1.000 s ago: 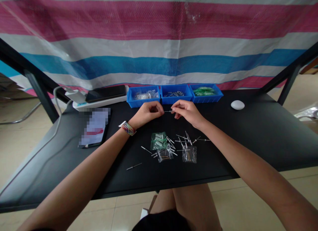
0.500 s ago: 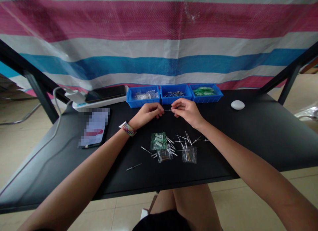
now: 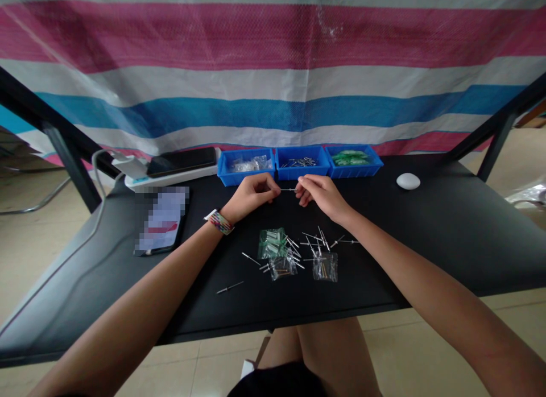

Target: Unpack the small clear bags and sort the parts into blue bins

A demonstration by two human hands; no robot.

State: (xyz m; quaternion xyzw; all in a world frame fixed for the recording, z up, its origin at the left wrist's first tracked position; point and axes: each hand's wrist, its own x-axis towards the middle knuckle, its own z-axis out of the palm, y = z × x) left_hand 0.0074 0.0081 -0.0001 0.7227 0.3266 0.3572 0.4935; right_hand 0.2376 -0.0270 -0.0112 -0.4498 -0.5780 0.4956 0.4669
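Note:
A thin silver blind rivet (image 3: 288, 189) lies level between my two hands, just in front of the blue bins. My left hand (image 3: 252, 197) pinches one end between thumb and fingers. At the other end, the curled fingers of my right hand (image 3: 322, 197) close on the rivet, hiding its tip. Nearer me on the black table, loose blind rivets (image 3: 323, 238) lie scattered around a green packet (image 3: 272, 243) and two clear packets (image 3: 325, 267) with brownish sticks inside. A single rivet (image 3: 230, 287) rests apart at the near left.
Along the back stand a blue bin of clear packets (image 3: 246, 180), one of rivets (image 3: 303, 172) and one of green packets (image 3: 355, 170). A phone (image 3: 164, 220) and a power strip (image 3: 179, 178) sit left, a white mouse (image 3: 408, 181) right.
My right hand has shifted slightly right and down, and its fingers have curled more. More of the rivet shows between my hands. The left fingers have moved a little; the things on the table are unchanged.

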